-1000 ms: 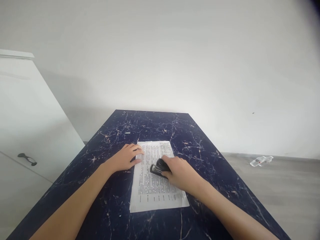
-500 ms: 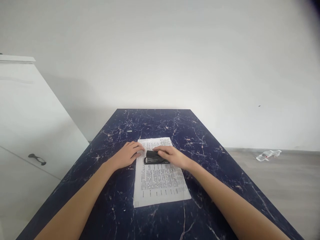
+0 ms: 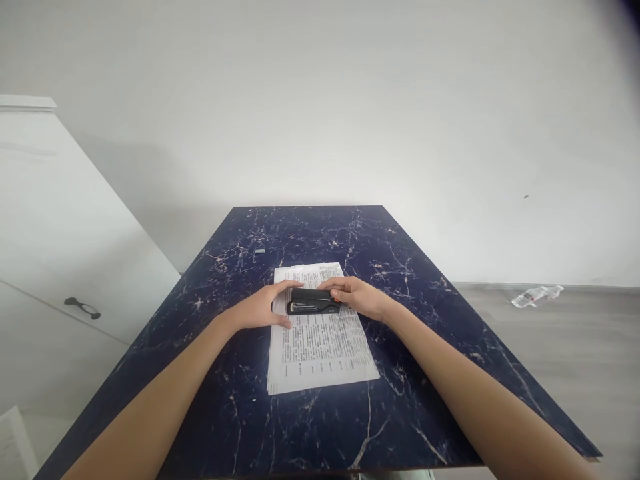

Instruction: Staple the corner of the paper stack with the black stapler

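Observation:
A black stapler (image 3: 313,301) lies across a printed sheet of paper (image 3: 320,343) on the dark blue marbled table (image 3: 410,373). My left hand (image 3: 263,308) curls round the stapler's left end, fingers on top and thumb below. My right hand (image 3: 357,296) grips its right end with bent fingers. Both hands rest on the paper's upper half.
A small grey object (image 3: 259,251) lies on the table beyond the paper. A white cabinet (image 3: 60,267) with a dark handle stands at the left. A crushed plastic bottle (image 3: 536,295) lies on the grey floor at the right, by the white wall.
My right hand set the stapler down across the upper part of the paper and slid to its right end. My left hand moved right from the paper's edge and took the stapler's left end.

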`<state>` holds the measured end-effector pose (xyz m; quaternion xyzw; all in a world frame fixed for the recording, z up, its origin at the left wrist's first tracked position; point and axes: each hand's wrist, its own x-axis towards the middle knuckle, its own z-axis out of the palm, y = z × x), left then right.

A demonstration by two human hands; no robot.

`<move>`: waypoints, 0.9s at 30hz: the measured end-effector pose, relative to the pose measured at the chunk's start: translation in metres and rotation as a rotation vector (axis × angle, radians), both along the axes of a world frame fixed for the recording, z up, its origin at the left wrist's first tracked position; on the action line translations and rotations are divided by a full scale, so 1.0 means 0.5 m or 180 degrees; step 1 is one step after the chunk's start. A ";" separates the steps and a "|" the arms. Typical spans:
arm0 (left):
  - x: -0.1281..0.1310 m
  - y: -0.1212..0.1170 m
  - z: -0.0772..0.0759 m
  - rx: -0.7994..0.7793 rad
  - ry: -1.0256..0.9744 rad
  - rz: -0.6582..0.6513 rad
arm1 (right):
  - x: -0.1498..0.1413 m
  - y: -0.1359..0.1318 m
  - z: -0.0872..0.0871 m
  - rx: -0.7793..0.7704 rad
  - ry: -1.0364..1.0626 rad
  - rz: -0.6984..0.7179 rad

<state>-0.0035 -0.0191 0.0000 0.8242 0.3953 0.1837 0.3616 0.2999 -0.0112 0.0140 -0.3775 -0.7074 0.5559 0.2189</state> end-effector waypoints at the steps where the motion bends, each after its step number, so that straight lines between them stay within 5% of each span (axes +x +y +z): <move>1: 0.000 0.000 0.000 -0.0019 -0.0007 0.0002 | 0.002 0.003 -0.003 -0.0029 0.0046 0.0009; 7: 0.006 -0.005 0.010 -0.0055 -0.0006 -0.0007 | 0.011 0.014 -0.023 -0.0277 0.0551 0.0086; 16: 0.015 -0.010 0.013 -0.0236 -0.0106 0.0016 | 0.007 0.009 -0.014 -0.0213 0.0465 -0.0090; 23: 0.008 -0.006 0.009 -0.0122 -0.0234 0.0038 | -0.024 -0.025 0.000 0.1269 -0.0292 0.0056; 27: 0.026 -0.001 0.009 -0.0027 -0.1304 0.0693 | -0.047 -0.044 -0.018 0.2252 -0.0634 -0.0223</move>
